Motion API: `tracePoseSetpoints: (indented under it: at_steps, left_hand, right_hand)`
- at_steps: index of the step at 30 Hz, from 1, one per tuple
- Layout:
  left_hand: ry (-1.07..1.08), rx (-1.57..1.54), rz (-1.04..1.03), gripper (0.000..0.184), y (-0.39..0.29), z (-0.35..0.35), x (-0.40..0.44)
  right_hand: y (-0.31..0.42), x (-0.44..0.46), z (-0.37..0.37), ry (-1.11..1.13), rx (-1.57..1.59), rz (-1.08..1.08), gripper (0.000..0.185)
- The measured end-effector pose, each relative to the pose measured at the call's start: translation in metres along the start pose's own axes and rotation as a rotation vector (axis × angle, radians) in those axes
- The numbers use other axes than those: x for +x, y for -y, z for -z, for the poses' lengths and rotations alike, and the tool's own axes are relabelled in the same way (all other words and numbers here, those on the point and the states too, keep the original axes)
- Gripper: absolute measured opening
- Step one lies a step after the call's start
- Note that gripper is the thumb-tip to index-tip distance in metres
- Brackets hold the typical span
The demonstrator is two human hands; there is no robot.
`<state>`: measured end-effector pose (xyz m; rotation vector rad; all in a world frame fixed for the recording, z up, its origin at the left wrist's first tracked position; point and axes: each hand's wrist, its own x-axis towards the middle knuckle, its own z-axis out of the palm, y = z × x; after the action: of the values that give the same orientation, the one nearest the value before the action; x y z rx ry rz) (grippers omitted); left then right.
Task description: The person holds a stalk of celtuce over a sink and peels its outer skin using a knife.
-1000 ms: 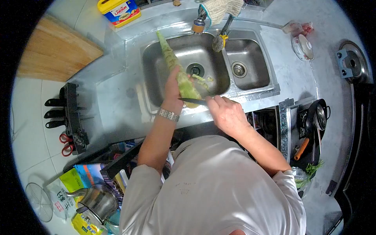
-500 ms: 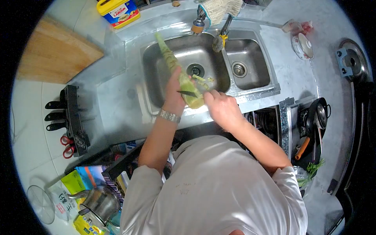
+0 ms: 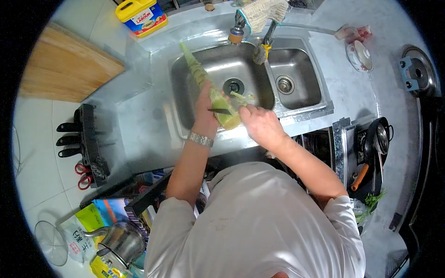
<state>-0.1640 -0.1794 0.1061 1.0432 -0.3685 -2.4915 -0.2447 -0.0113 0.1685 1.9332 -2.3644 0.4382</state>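
A long, pale-green celtuce stem (image 3: 197, 71) slants over the large sink basin, its thin ridged tip pointing up and left, its thick base toward me. My left hand (image 3: 205, 106), a metal watch on its wrist, wraps around the lower part. My right hand (image 3: 261, 124) is closed beside the thick end, and a dark knife blade (image 3: 219, 111) lies across the stem from there; the handle is hidden inside my fingers. Pale-green peelings (image 3: 240, 96) are just beyond the right hand, over the basin.
The double sink (image 3: 300, 110) has a faucet draped with a cloth (image 3: 265, 16) behind it. A knife rack (image 3: 88, 143) and a cutting board (image 3: 69, 65) stand at left, near a metal kettle (image 3: 121, 243). At right are a lidded enamel bowl (image 3: 359, 55) and a pan (image 3: 371, 153).
The whole view has shifted slightly. Both hands keep their hold, and the knife blade sits at nearly the same place on the stem.
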Motion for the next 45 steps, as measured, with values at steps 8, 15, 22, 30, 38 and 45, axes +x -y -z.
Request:
tracePoseSetpoints:
  at_steps: [8, 15, 22, 30, 38, 45]
  left_hand:
    - [0.125, 0.07, -0.016, 0.052, 0.008, 0.004, -0.016]
    - [0.127, 0.071, 0.01, 0.05, 0.013, 0.004, -0.015]
    - [0.105, 0.077, -0.006, 0.049, 0.011, 0.011, -0.005]
    - [0.218, 0.009, -0.013, 0.045, 0.004, 0.01, -0.017]
    - [0.052, 0.238, -0.017, 0.046, -0.004, 0.001, -0.029]
    - [0.062, 0.237, 0.0, 0.047, -0.002, 0.003, -0.044]
  right_hand:
    - [-0.021, 0.01, -0.003, 0.032, 0.032, 0.104, 0.01]
    - [-0.014, 0.009, -0.001, 0.066, 0.017, 0.077, 0.013]
    - [-0.015, 0.021, -0.004, 0.067, -0.007, 0.117, 0.011]
    - [-0.007, 0.021, 0.004, -0.012, 0.045, 0.159, 0.053]
    - [-0.028, 0.036, -0.024, -0.174, 0.344, -0.24, 0.044]
    - [-0.121, 0.03, -0.102, 0.13, 0.528, -0.492, 0.036]
